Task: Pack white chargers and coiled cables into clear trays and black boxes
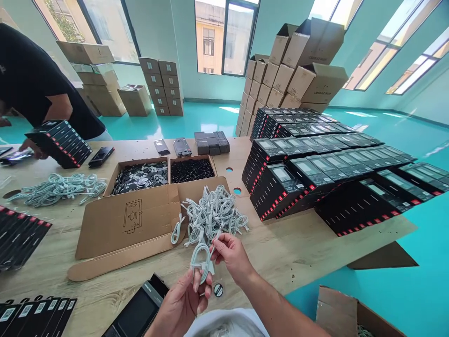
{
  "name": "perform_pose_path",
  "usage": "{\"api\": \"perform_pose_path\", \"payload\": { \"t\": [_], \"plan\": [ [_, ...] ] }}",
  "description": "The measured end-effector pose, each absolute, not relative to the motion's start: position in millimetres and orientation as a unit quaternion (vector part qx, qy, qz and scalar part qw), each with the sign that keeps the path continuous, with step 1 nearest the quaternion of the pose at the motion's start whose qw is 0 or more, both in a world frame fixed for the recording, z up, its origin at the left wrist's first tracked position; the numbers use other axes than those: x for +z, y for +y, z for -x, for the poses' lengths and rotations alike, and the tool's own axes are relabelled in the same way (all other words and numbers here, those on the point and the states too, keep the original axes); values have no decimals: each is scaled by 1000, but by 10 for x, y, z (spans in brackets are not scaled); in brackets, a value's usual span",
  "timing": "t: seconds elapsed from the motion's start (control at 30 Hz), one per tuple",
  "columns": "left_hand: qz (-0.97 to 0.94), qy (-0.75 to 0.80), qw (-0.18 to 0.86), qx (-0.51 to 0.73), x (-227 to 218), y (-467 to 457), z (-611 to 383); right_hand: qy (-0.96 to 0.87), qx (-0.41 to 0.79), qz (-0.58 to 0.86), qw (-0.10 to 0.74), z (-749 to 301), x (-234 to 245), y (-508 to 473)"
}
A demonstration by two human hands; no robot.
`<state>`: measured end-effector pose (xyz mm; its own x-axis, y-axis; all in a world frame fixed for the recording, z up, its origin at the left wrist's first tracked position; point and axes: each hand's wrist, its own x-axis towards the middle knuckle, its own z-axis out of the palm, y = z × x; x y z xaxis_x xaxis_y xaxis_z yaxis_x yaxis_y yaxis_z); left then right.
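Observation:
Low in the middle of the head view, my left hand (187, 297) holds a coiled white cable (200, 262) between thumb and fingers. My right hand (231, 255) pinches one end of that same cable by its plug. Just beyond my hands lies a heap of coiled white cables (213, 210), with a single coil (176, 231) apart at its left. A small round black-and-white disc (218, 290) rests on the table beside my left hand. Left of that hand is an open black box (136, 309), partly hidden by my forearm.
Black retail boxes (326, 164) stand stacked on the right. Behind the cables, a divided cardboard box (140, 178) holds discs and small black parts. Another cable heap (59, 189) lies left. A co-worker (42, 84) in black stands far left. A white bag (228, 325) is near me.

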<state>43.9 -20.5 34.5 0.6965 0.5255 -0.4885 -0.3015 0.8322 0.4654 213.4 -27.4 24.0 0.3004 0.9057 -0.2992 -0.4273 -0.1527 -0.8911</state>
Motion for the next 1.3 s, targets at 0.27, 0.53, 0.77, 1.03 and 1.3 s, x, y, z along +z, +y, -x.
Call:
{"api": "perform_pose_path", "payload": {
  "t": [0.27, 0.53, 0.77, 1.03, 1.3],
  "plan": [
    [-483, 417, 738, 218, 220, -229, -505, -262, 510, 593, 566, -2282, 241, -394],
    [-736, 476, 406, 257, 269, -331, -491, -290, 540, 563, 554, -2233, 310, -452],
    [-342, 430, 812, 198, 523, -311, -537, -351, 572, 506, 541, -2229, 348, -489],
    [-247, 436, 840, 208, 462, -339, -583, -316, 473, 547, 615, -2143, 292, -466],
    [-390, 462, 759, 242, 378, -351, -560, -288, 518, 566, 573, -2236, 189, -464]
  ]
}}
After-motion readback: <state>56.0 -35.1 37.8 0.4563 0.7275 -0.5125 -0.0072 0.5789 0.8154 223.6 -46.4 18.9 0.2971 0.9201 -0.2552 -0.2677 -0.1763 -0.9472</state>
